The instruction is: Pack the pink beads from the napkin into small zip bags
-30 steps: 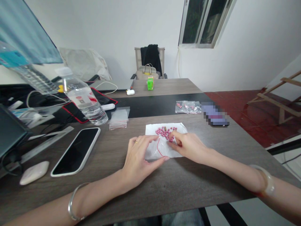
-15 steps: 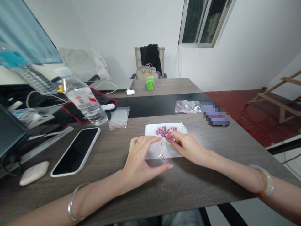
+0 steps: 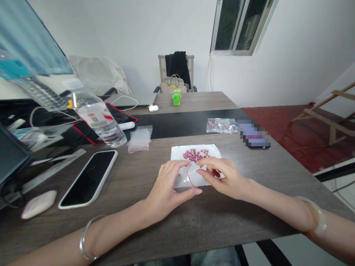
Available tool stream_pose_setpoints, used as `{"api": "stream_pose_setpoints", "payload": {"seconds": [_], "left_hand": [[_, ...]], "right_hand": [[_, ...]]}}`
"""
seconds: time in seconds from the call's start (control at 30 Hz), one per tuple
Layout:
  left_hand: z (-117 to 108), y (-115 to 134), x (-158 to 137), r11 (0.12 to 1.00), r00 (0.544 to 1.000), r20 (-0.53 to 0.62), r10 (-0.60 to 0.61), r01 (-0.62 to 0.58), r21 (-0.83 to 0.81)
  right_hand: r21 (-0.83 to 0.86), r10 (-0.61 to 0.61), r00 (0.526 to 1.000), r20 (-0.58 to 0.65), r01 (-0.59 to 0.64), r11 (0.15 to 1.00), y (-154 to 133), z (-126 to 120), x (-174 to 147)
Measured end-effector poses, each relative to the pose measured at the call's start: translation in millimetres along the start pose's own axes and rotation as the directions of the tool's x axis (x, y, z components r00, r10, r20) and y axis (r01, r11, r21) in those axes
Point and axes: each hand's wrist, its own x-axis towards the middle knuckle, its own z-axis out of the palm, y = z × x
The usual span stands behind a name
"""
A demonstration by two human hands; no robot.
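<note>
Between left fingers (image 3: 180,164), clear bag (image 3: 185,179), pink pill (image 3: 179,175) inside.

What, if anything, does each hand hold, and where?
The left hand holds the clear bag at its red-lined mouth. For the right hand, it cannot be told.

head camera looks forward and down over desk (image 3: 133,184).

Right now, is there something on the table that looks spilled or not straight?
Nothing looks spilled: the loose pink tablets lie on white paper by the right hand. Brownish capsules among them stand out by colour and shape. Both bottles at left seem to lean, probably only from the wide lens.
</note>
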Motion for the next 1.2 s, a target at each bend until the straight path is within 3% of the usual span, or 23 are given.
{"api": "stream_pose_setpoints", "payload": {"seconds": [0.1, 0.23, 0.4, 0.53, 0.63, 0.7, 0.8, 0.9, 0.97, 1.07, 1.2], "left_hand": [[0.8, -3.6, -2.5, 0.998, 0.999, -0.023, -0.028, 0.026, -0.061], [2.1, -8.6, -6.5, 0.975, 0.994, -0.084, -0.075, 0.056, -0.217], [3.1, -10.2, -8.2, 0.954, 0.993, -0.09, -0.074, 0.044, -0.296], [3.1, -9.6, -7.1, 0.957, 0.992, -0.107, -0.064, 0.031, -0.29], [1.2, -8.0, -5.9, 0.963, 0.993, -0.097, -0.063, 0.035, -0.266], [0.3, -7.1, -5.3, 0.975, 0.994, -0.09, -0.056, 0.035, -0.22], [1.0, -6.7, -4.5, 0.992, 0.997, -0.069, -0.039, 0.031, -0.125], [2.7, -6.3, -3.3, 0.997, 0.999, -0.033, -0.022, 0.02, -0.078], [2.7, -5.2, -2.3, 0.997, 1.0, -0.017, -0.018, 0.017, -0.077], [1.4, -3.1, -0.9, 0.996, 1.0, 0.011, -0.028, 0.029, -0.086], [1.4, -3.3, -1.1, 0.994, 1.0, 0.017, -0.019, 0.021, -0.106]], "right_hand": [[-0.105, 0.169, 0.984, -0.049, -0.173, 0.979, 3.5, -2.5, 2.9], [-0.362, 0.419, 0.903, 0.097, -0.36, 0.86, 9.1, -4.7, 8.0], [-0.477, 0.55, 0.784, 0.288, -0.381, 0.792, 10.0, -3.7, 9.7], [-0.519, 0.558, 0.753, 0.348, -0.341, 0.784, 9.2, -2.6, 8.8], [-0.529, 0.546, 0.763, 0.347, -0.321, 0.786, 10.9, -2.4, 7.8], [-0.47, 0.512, 0.796, 0.323, -0.335, 0.817, 11.8, -2.6, 7.0], [-0.25, 0.362, 0.911, 0.197, -0.31, 0.917, 10.2, -3.6, 5.6], [-0.086, 0.138, 0.99, 0.019, -0.136, 0.987, 5.8, -4.3, 4.4], [-0.068, 0.007, 0.999, -0.038, -0.01, 0.998, 2.3, -3.9, 3.8], [-0.053, -0.116, 0.993, -0.013, 0.115, 0.992, -2.1, -2.5, 3.6], [-0.07, -0.124, 0.991, 0.042, 0.127, 0.989, -3.6, -1.3, 2.8]]}}
